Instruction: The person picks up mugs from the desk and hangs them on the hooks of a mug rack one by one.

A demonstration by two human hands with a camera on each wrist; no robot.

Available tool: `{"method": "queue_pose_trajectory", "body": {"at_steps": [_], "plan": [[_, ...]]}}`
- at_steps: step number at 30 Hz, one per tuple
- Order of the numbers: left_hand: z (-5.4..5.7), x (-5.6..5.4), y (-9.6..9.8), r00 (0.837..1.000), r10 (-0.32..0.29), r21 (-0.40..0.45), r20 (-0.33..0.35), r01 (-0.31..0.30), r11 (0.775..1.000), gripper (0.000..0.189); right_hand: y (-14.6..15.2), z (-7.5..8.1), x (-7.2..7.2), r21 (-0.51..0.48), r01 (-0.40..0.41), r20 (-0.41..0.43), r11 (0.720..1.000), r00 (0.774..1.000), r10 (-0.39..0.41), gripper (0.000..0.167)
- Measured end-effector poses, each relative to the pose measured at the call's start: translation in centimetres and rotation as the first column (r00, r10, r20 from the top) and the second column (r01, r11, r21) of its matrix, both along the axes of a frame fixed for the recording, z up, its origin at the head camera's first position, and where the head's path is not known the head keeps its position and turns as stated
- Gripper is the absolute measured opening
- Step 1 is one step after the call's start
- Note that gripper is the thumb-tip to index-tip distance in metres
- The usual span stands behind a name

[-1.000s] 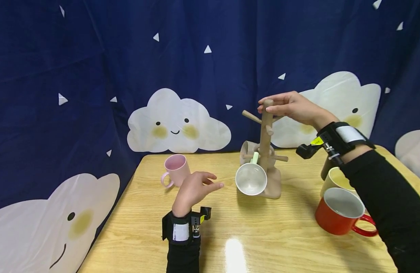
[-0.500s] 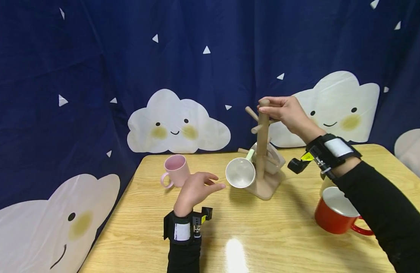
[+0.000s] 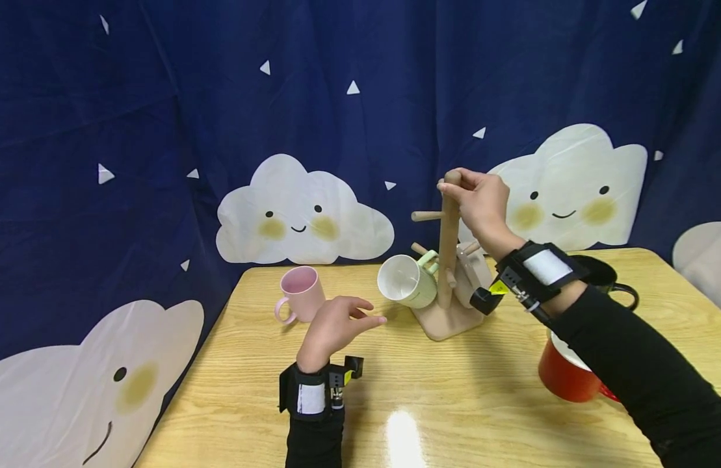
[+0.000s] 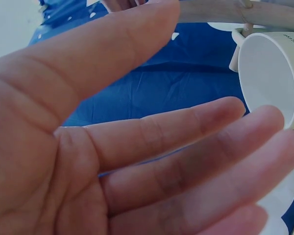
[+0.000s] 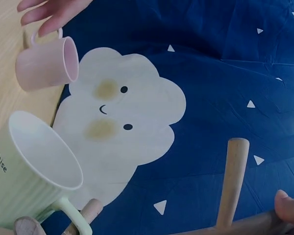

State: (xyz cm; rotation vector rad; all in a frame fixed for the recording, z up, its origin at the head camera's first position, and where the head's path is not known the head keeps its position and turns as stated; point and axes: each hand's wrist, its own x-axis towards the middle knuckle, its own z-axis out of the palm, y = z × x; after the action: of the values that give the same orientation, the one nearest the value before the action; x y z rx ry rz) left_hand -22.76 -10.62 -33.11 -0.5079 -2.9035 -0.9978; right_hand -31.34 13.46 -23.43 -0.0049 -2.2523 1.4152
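My right hand [image 3: 483,201] pinches the top of a wooden mug tree [image 3: 449,240] between thumb and fingers. On its left side a pale green mug [image 3: 415,291] hangs by the handle from a lower peg, its mouth facing left; "concise" is printed on this green mug [image 5: 34,166] in the right wrist view. A pale mug [image 3: 467,276] hangs on the right side, partly hidden by the post and my wrist gear. My left hand [image 3: 337,325] is held over the table with fingers extended and nothing in it, just in front of a pink mug [image 3: 301,292].
On the right of the wooden table [image 3: 454,416] stand a red mug [image 3: 565,374] and a black mug [image 3: 620,292], both partly covered by my right sleeve. Behind the table hangs a dark blue curtain [image 3: 313,110] with clouds.
My right hand has turned the mug tree clockwise as seen from above. The green mug has swung from the front to the left, the pale mug from behind to the right. My left hand stays put.
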Motion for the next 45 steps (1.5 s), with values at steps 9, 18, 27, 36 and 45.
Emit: {"method": "queue_pose_trajectory", "body": {"at_steps": [9,18,27,36,45], "plan": [[0.1,0.0,-0.2,1.0,0.016,-0.001,0.001,-0.016,1.0,0.04,0.5,0.9,0.7,0.147,-0.067,0.046,0.987,0.997,0.061,0.046],[-0.2,0.0,-1.1,0.998,0.063,0.022,0.014,-0.064,0.998,0.039,4.8,-1.1,5.5,-0.094,0.014,-0.02,0.995,1.0,-0.016,0.06],[-0.4,-0.2,-2.3,0.992,0.118,0.054,0.045,-0.121,0.991,0.039,13.1,-8.3,8.0,-0.507,-0.097,-0.047,0.856,0.995,0.085,0.032],[-0.6,-0.5,-3.6,0.987,0.155,0.087,0.029,-0.157,0.984,0.036,16.1,-10.3,8.7,-0.566,-0.126,0.013,0.815,0.987,0.161,0.014],[-0.9,-0.8,-4.0,0.981,0.195,0.09,0.024,-0.196,0.976,0.037,15.0,-10.4,9.0,0.353,0.065,0.084,0.933,0.991,-0.1,0.034]]}}
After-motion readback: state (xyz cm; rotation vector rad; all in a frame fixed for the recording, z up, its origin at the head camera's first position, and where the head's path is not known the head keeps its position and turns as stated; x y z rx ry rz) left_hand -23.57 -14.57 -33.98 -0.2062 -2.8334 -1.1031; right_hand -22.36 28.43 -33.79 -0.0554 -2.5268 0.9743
